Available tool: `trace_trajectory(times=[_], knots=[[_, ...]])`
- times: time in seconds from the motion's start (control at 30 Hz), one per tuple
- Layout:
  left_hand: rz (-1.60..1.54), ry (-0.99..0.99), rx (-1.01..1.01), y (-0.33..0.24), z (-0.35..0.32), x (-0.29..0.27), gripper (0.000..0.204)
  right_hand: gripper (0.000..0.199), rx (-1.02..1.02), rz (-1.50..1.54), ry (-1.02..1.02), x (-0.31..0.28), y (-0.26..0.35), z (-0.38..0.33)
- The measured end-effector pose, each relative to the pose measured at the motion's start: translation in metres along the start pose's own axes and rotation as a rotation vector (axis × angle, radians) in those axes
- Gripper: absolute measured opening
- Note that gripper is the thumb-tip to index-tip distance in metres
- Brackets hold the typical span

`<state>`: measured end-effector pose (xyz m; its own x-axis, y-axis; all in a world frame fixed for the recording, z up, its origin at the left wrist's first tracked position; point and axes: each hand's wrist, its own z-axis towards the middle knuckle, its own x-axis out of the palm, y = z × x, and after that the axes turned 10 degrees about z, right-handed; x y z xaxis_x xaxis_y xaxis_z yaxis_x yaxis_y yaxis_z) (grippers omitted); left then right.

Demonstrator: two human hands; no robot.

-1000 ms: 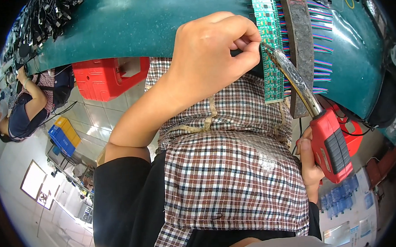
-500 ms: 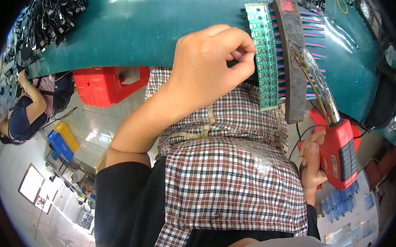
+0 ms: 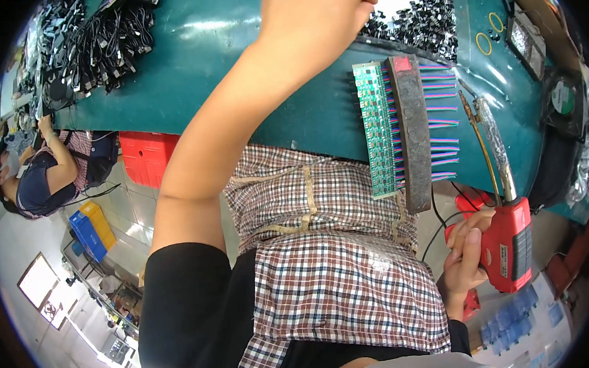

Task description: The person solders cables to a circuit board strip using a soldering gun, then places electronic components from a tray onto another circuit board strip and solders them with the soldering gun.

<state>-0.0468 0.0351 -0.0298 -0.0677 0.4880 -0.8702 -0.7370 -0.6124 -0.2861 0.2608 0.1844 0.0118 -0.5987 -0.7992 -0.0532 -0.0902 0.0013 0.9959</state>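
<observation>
**A:** Where are your hands right now?

**B:** Your right hand (image 3: 468, 258) sits at about four o'clock in the view, fingers wrapped tight around the red grip of a soldering gun (image 3: 507, 239). Its long metal barrel runs up toward one o'clock, over the edge of the green bench (image 3: 221, 61), with the tip near the free ends of the coloured wires (image 3: 441, 119).

**A:** And the other one?

**B:** Your left hand (image 3: 315, 13) is up at twelve o'clock, reaching across the bench to the pile of small black parts (image 3: 419, 17). The fingers are curled together, but you cannot tell whether they pinch anything; the fingertips are hidden behind the hand.

**A:** Where is the board?

**B:** The green circuit board (image 3: 375, 130) lies at about one o'clock, hanging over the near edge of the bench. Just to its right, a dark bar (image 3: 411, 131) lies across the wires, which fan out to the right.

**A:** Anything else around you?

**B:** A checked cloth (image 3: 332, 268) covers your lap. At nine o'clock another person (image 3: 38, 177) sits by a red bin (image 3: 146, 155).
</observation>
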Motion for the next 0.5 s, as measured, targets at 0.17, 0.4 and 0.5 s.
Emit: trace_trajectory(times=[0.17,0.4,0.5], knots=[[0.248,0.232,0.119,0.008,0.014,0.021,0.013,0.005,-0.008,0.001,-0.092,0.001,-0.004,-0.002],[0.149,0.29,0.275,-0.01,0.033,0.041,0.013,0.031,-0.069,-0.106,-0.204,-0.027,-0.019,0.019],[0.208,0.169,0.362,-0.013,0.025,0.042,0.011,0.035,-0.116,0.07,0.089,-0.075,-0.054,0.063]])
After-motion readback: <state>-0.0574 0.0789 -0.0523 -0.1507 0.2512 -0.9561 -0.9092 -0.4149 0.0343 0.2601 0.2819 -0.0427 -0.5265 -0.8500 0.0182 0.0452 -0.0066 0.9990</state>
